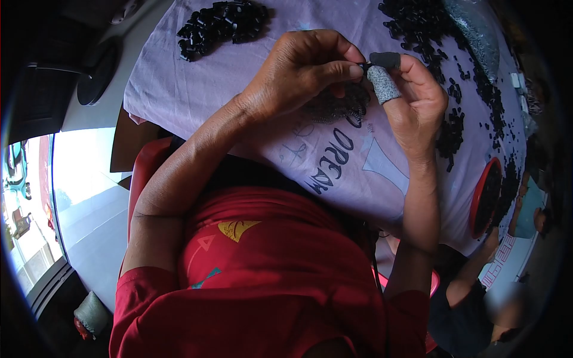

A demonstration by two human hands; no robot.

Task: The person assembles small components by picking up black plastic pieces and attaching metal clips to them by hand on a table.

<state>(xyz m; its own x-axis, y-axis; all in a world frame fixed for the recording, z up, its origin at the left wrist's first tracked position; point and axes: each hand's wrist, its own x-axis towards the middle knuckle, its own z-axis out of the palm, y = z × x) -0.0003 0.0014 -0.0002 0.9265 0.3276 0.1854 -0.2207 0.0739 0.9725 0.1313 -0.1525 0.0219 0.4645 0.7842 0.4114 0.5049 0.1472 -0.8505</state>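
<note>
Small black piece (364, 67): one, at the meeting of both hands' fingertips, over the pale cloth (179, 89). Left hand (301, 65): bare; thumb and forefinger pinch the piece. Right hand (421, 101): thumb in grey cover (383, 85), forefinger in black cover (385, 60); both press the piece's other side. Black heap (224, 27): left of the grip, farther out. Red bowl (477, 206): right, nearer the body.

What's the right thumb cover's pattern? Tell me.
The cover is speckled grey, clearest in the head view.
</note>
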